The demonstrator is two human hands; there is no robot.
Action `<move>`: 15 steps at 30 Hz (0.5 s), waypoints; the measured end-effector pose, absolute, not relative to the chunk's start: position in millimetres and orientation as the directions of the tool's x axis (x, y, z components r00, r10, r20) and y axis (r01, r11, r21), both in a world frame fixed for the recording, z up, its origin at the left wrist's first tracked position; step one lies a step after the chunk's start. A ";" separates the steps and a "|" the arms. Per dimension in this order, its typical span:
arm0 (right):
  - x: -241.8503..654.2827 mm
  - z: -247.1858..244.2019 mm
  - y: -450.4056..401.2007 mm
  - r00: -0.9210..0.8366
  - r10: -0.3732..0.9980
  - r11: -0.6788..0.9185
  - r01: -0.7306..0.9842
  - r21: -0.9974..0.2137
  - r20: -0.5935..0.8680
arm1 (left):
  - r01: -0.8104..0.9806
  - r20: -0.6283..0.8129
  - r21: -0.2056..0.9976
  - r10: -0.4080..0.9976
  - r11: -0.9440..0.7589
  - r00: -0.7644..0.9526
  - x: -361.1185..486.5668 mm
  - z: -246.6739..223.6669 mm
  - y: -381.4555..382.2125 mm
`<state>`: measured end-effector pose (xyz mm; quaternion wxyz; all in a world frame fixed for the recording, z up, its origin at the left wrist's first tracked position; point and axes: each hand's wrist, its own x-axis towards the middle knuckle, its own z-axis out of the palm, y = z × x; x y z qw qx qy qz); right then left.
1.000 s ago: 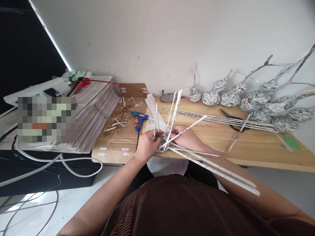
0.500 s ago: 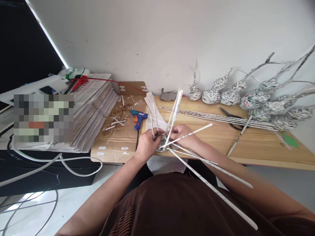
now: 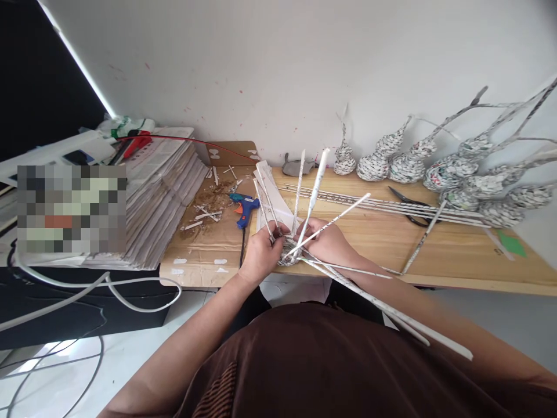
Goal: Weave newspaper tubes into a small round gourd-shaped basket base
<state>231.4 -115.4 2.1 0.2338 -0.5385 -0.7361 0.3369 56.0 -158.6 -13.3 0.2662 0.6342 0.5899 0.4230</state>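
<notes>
Between my hands, near the table's front edge, is a small round woven paper piece (image 3: 289, 255) with several rolled-paper tubes sticking out. My left hand (image 3: 263, 251) is closed on its left side, fingers curled over the rim. On the far right side my right hand (image 3: 322, 239) is closed too, its fingertips pinching at a paper tube (image 3: 297, 197) by the rim; the exact grip is partly hidden. A thicker white tube (image 3: 319, 174) stands up between the hands. Long tubes (image 3: 409, 313) stretch across my right forearm toward my body.
A blue glue gun (image 3: 247, 210) lies on cardboard (image 3: 191, 273) beside paper scraps. Newspapers (image 3: 169, 191) are stacked at left. Loose paper tubes (image 3: 369, 204) and black scissors (image 3: 411, 209) lie behind my right hand. Several woven gourd shapes (image 3: 373, 165) line the wall.
The woven piece has turned slightly in my hands, and its tubes have swung. The long tubes near my body have shifted up and right; those at the left lean further left.
</notes>
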 end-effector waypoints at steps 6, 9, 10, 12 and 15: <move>234.0 8.0 -115.4 -0.392 0.919 0.220 0.601 -0.768 -0.044 | 0.526 0.232 0.834 0.971 -0.170 -0.054 57.8 -11.6 -160.0; 234.0 7.7 -116.5 -0.361 0.932 0.213 0.622 -0.754 -0.034 | 0.517 0.214 0.841 0.976 -0.161 -0.045 57.4 -8.2 -161.0; 233.9 6.5 -116.8 -0.358 0.933 0.215 0.628 -0.748 -0.032 | 0.504 0.205 0.849 0.978 -0.161 -0.033 56.4 -6.8 -161.1; 233.7 3.7 -117.0 -0.360 0.933 0.232 0.640 -0.732 -0.019 | 0.469 0.173 0.870 0.985 -0.155 0.005 52.3 -4.2 -160.7; 233.2 1.9 -117.4 -0.360 0.933 0.272 0.663 -0.698 0.021 | 0.404 0.105 0.907 0.992 -0.122 0.064 40.3 -1.5 -158.6</move>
